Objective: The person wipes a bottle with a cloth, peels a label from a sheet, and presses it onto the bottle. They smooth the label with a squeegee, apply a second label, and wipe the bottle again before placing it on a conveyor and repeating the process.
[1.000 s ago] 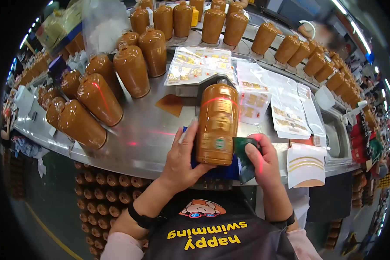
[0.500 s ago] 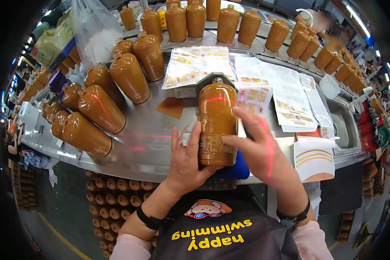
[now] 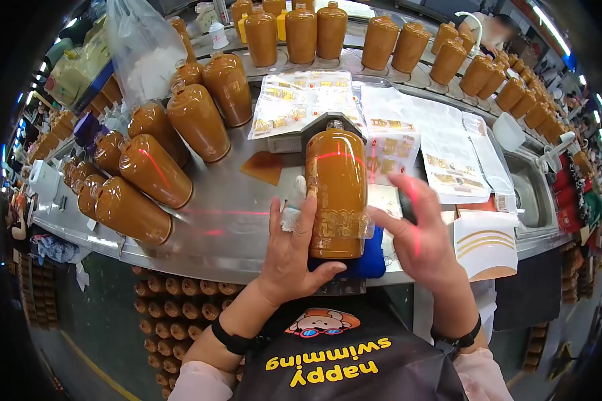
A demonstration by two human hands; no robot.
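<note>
Brown, the bottle (image 3: 338,174) near the front edge of the table (image 3: 237,230) is best kept still by the left hand (image 3: 284,250), lying open against it, with clear film (image 3: 366,226) handled only lightly by the right hand (image 3: 421,240), loosely open beside it.

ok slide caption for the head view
Left hand against a brown bottle, right hand close to the clear film at its edge.
</note>
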